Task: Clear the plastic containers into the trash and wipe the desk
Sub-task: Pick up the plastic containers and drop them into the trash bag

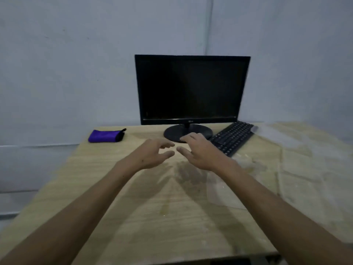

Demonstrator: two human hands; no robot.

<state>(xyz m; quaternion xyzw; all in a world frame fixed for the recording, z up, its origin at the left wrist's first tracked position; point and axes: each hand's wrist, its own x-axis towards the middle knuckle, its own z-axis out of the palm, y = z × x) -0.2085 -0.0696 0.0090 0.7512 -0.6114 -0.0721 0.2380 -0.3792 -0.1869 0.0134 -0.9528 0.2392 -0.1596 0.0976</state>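
Observation:
Both my arms reach out over a light wooden desk (133, 217). My left hand (152, 154) and my right hand (198, 151) hover side by side above the desk's middle, fingers apart and curled, holding nothing. Clear plastic containers lie on the right: one flat piece (227, 190) under my right forearm, and larger transparent ones (298, 150) further right. A folded purple cloth (106, 136) lies at the far left of the desk. A dark smear (188, 174) and a yellowish stain (165, 208) mark the wood.
A black monitor (192, 88) stands on its round base (188, 131) at the back, just beyond my hands. A black keyboard (232, 137) lies angled to its right. Grey walls meet in a corner behind. The desk's left edge drops off near the cloth.

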